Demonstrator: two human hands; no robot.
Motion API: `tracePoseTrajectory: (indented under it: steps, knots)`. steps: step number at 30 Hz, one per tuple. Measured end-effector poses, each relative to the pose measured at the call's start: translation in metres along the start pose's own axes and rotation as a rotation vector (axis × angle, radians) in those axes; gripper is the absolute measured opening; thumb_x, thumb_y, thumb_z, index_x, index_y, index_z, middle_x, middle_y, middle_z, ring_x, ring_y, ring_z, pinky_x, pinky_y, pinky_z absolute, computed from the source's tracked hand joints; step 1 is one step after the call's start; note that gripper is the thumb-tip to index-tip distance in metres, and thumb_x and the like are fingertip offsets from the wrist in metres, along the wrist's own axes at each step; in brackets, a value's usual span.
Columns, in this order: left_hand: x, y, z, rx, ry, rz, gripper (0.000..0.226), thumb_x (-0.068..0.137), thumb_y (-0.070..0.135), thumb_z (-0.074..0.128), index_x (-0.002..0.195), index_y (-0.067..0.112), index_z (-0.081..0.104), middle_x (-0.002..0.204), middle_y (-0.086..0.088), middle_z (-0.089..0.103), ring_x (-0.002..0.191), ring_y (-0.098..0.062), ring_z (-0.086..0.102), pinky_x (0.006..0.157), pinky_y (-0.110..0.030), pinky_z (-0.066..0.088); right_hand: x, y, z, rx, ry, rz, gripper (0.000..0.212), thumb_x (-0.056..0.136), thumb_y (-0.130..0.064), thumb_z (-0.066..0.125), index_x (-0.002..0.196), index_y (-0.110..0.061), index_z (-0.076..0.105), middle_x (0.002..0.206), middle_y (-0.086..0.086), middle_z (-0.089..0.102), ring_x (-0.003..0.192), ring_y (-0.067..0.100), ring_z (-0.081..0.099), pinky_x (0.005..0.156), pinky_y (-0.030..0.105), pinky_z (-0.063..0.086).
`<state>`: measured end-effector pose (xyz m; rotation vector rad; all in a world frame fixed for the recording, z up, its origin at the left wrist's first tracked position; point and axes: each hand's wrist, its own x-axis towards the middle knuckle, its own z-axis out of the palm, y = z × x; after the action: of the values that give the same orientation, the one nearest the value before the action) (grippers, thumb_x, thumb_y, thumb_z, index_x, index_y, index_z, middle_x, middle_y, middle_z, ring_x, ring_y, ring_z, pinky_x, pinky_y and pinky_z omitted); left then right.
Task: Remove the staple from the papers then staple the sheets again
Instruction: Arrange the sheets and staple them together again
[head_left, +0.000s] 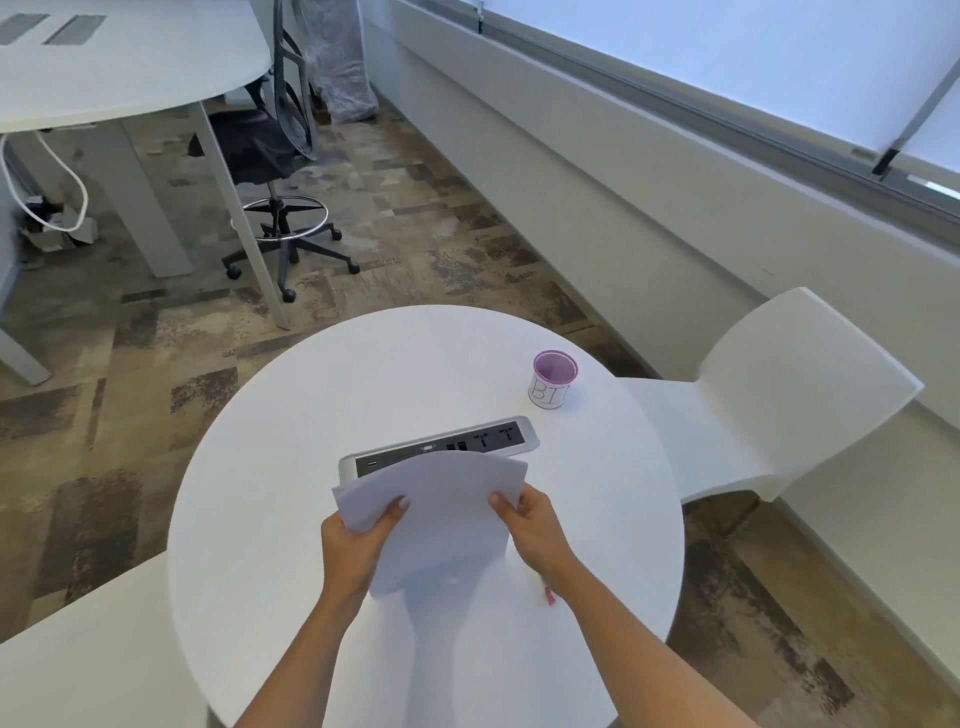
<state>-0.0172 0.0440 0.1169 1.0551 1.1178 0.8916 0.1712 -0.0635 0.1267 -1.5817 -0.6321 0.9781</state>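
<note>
Both hands hold the papers (436, 514) above the round white table (291, 467) — the left hand (358, 545) pinches the left edge, thumb on top; the right hand (530, 530) grips the right edge; a pink cup (554, 380) stands well apart, beyond the power strip (483, 439); something small and pink (548, 595) lies by the right wrist — too hidden to identify.

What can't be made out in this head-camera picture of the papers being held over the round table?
- Staple: not visible on the papers; too small, or covered by the left hand or right hand.
- Pink thing by the right wrist: mostly hidden, unidentifiable.
- Cup: contents unseen; its label reads only "BI".
- Stapler: none in view.
</note>
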Motion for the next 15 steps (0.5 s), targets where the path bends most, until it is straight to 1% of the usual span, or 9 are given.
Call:
tracePoseTrajectory:
  steps: [2,4,7,11,13,15]
  knots:
    - [0.000,-0.003,-0.002,0.001,0.009,-0.014,0.032,0.061,0.029,0.088,0.088,0.019,0.074,0.078,0.012,0.078,0.067,-0.004,0.073,0.051,-0.016,0.054,-0.002,0.001,0.002,-0.033,0.040,0.009,0.017,0.098,-0.021,0.055,0.098,-0.031,0.069,0.098,-0.006,0.075,0.094,0.017,0.070,0.073,0.017,0.054]
    - [0.002,-0.003,-0.003,0.000,0.016,-0.006,0.035,0.059,0.032,0.088,0.088,0.018,0.074,0.076,0.011,0.077,0.064,-0.004,0.072,0.050,-0.016,0.053,-0.003,-0.001,0.003,-0.048,0.059,-0.005,0.015,0.098,-0.022,0.055,0.100,-0.029,0.068,0.099,-0.006,0.075,0.094,0.015,0.070,0.073,0.015,0.053]
    - [0.003,-0.006,-0.007,0.011,0.026,0.004,0.033,0.059,0.028,0.090,0.087,0.018,0.075,0.077,0.009,0.078,0.065,-0.005,0.072,0.051,-0.017,0.054,-0.006,-0.002,0.002,-0.030,0.047,-0.029,0.017,0.097,-0.020,0.057,0.108,-0.027,0.068,0.103,-0.008,0.075,0.095,0.009,0.070,0.077,0.018,0.054]
    - [-0.001,-0.016,-0.009,0.036,0.000,-0.039,0.032,0.069,0.016,0.088,0.097,0.010,0.074,0.088,-0.002,0.077,0.073,-0.014,0.072,0.056,-0.022,0.056,-0.011,0.005,0.002,-0.045,0.062,-0.003,0.018,0.099,-0.019,0.053,0.109,-0.022,0.068,0.103,-0.005,0.074,0.095,0.014,0.070,0.073,0.015,0.052]
    - [-0.002,-0.016,-0.007,0.038,0.002,-0.045,0.030,0.070,0.017,0.087,0.096,0.011,0.073,0.088,-0.003,0.076,0.070,-0.011,0.072,0.054,-0.020,0.055,-0.010,0.005,0.002,-0.060,0.086,0.000,0.019,0.100,-0.020,0.052,0.108,-0.023,0.068,0.103,-0.005,0.074,0.095,0.015,0.069,0.075,0.018,0.052]
    - [-0.002,-0.016,-0.006,0.035,0.006,-0.042,0.029,0.069,0.020,0.087,0.094,0.013,0.073,0.086,-0.002,0.076,0.066,-0.009,0.072,0.052,-0.019,0.054,-0.010,0.003,0.002,-0.050,0.105,-0.006,0.019,0.100,-0.020,0.052,0.105,-0.027,0.069,0.101,-0.007,0.075,0.094,0.012,0.070,0.077,0.019,0.052]
